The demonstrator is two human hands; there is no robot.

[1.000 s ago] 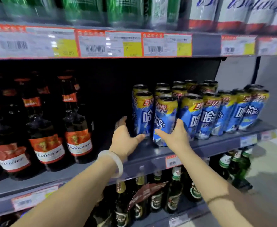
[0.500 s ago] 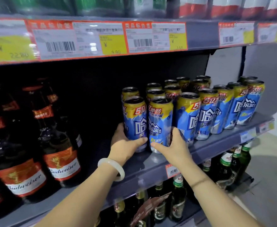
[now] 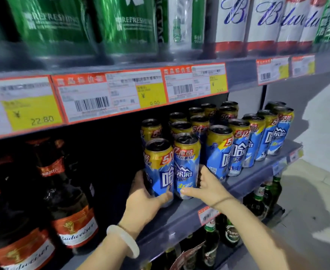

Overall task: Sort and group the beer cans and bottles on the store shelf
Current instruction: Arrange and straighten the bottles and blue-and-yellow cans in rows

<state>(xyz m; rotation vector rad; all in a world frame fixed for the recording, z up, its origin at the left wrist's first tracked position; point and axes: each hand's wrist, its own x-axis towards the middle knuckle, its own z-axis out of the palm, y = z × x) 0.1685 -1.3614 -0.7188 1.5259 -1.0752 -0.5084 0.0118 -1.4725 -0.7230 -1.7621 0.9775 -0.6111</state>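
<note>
Two-handed hold on the front pair of blue Harbin cans, at the open left end of the can block on the middle shelf (image 3: 179, 221). Left hand (image 3: 144, 199) wrapped round the base of the left can (image 3: 160, 168), thumb across its front. Right hand (image 3: 207, 187) grasping the right can (image 3: 186, 164) low down, thumb in front. Both cans upright and touching each other, close to the front lip of the middle shelf; resting on it or just lifted, cannot tell.

Probably mid-step in squaring up the can rows: drawing this pair forward, or nudging it toward the other Harbin cans (image 3: 236, 147) farther right along the middle shelf. Next move likely calls for keeping both upright, closing the gap to the neighbouring can, and turning labels outward.

Hard to make out:
- Rear of the middle shelf in deep shadow, so row depth unknown.
- Budweiser bottles (image 3: 72, 211) at its left end dim and partly cut off.
- Fingertips of both hands hidden behind the cans.
- Green packs (image 3: 125, 26) above the middle shelf cropped at the top.
- Green bottles (image 3: 230, 230) below it largely blocked by the forearms and the lip.
- Most print on the price labels (image 3: 111, 94) blurred.
</note>
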